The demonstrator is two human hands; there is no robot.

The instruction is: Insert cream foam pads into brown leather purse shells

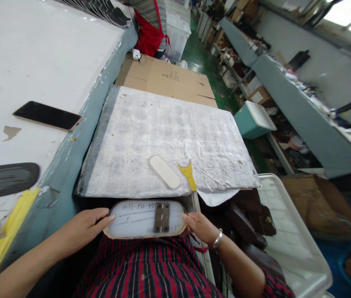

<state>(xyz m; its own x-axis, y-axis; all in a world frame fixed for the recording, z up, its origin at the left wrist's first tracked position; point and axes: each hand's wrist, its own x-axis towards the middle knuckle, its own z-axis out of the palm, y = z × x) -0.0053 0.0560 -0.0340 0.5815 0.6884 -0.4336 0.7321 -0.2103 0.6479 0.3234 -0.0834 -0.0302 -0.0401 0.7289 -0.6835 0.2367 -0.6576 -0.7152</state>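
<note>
An oval translucent board [132, 221] with handwritten marks and a metal hinge [162, 217] fixed on it lies level in front of my lap. Its left end is pinched by my left hand [93, 223], thumb on the near side. My right hand [201, 225], with a bracelet at the wrist, grips the right end. Just beyond the board, on a white-covered work surface [163, 128], lie a white rounded strip [165, 171] and a yellow forked piece [188, 174], side by side and touched by neither hand.
On the white table at left are a phone [48, 116] and a dark rounded piece [6, 180]. A white tray [299, 231] with brown pieces [243, 217] stands at right. Flat cardboard [169, 78] lies beyond, near a person in a red apron [149, 31].
</note>
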